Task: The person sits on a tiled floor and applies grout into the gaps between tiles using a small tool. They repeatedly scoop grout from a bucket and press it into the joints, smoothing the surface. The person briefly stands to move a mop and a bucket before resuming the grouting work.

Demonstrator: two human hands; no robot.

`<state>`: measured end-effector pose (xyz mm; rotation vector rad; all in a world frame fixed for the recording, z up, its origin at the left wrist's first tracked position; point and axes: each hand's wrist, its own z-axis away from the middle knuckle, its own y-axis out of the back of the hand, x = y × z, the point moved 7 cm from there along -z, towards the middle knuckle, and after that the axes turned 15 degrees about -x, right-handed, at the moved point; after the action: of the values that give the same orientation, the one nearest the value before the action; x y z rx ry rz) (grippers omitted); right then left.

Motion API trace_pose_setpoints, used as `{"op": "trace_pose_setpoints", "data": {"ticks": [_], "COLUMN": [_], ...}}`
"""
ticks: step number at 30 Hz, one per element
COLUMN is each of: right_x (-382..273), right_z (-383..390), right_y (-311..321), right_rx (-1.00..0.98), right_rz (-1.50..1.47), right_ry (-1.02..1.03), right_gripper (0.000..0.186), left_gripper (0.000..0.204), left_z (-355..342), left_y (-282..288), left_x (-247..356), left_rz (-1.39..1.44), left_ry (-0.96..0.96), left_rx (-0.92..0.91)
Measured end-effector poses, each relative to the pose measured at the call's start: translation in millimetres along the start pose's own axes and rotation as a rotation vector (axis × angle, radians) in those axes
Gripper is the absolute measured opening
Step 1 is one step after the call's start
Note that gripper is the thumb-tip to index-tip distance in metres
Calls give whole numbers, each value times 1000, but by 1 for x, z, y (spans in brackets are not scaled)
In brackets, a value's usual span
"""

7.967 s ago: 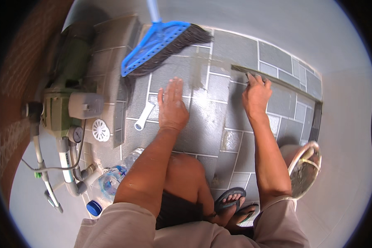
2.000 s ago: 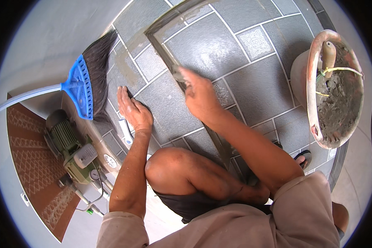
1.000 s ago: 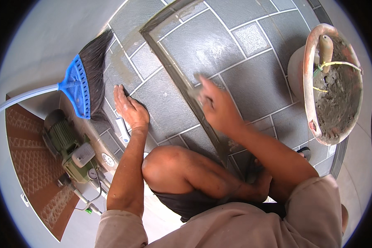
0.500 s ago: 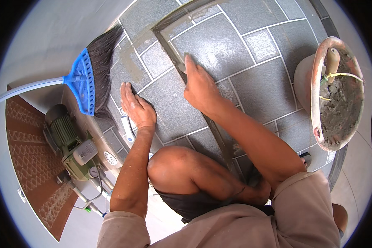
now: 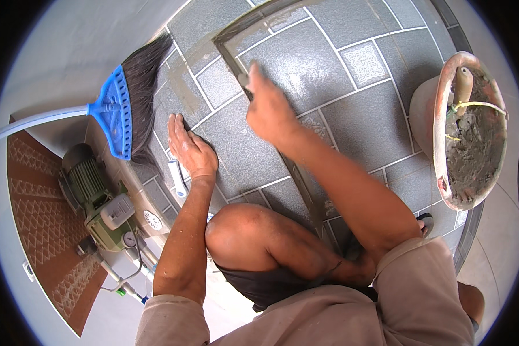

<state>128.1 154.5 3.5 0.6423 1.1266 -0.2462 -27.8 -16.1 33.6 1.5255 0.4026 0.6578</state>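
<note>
My left hand [image 5: 191, 151] rests on the grey floor tiles [image 5: 236, 144] with its fingers stretched out, holding nothing. Farther ahead, my right hand [image 5: 268, 112] is closed on a small flat grey piece [image 5: 244, 79], its index finger pointing forward along it. The hand blurs with motion, and most of the piece is hidden in the grip. Right beneath it runs a narrow dark strip [image 5: 228, 55] with mortar-coloured edges, crossing the tiles and turning a corner at the far end. Mortar smears [image 5: 190, 95] mark the tiles beside it.
A bucket of wet mortar [image 5: 470, 155] stands at the right, with a wooden-handled tool [image 5: 463, 86] in it. At the left are a blue broom [image 5: 114, 112] with dark bristles, a green pump [image 5: 101, 202] with pipes and a white-handled tool [image 5: 177, 177]. My bent knee [image 5: 242, 225] is close by.
My right hand has moved slightly left and farther away along the dark strip, with the small grey piece in it. My left hand stays flat in place.
</note>
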Motion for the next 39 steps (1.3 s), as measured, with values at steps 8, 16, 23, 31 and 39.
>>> {"op": "trace_pose_setpoints", "data": {"ticks": [8,16,23,31,39], "right_x": [17,20,33,46,-14], "right_z": [-17,46,14,38,1], "right_y": [26,15,29,19,28], "right_rx": [21,-193,-23,-128,-260], "right_rz": [-308,-285,-335,-345,-96], "right_ry": [110,98,184,103,77], "right_gripper": [69,76,78,74,71], "left_gripper": [54,54,55,54,54], "left_z": [-2,2,-2,1,0], "left_y": [2,0,0,0,-1], "left_x": [5,-1,7,6,-2], "left_rz": [8,3,14,-4,-10], "left_ry": [-8,-20,-26,-23,-49], "left_rx": [2,17,-2,-7,10]}}
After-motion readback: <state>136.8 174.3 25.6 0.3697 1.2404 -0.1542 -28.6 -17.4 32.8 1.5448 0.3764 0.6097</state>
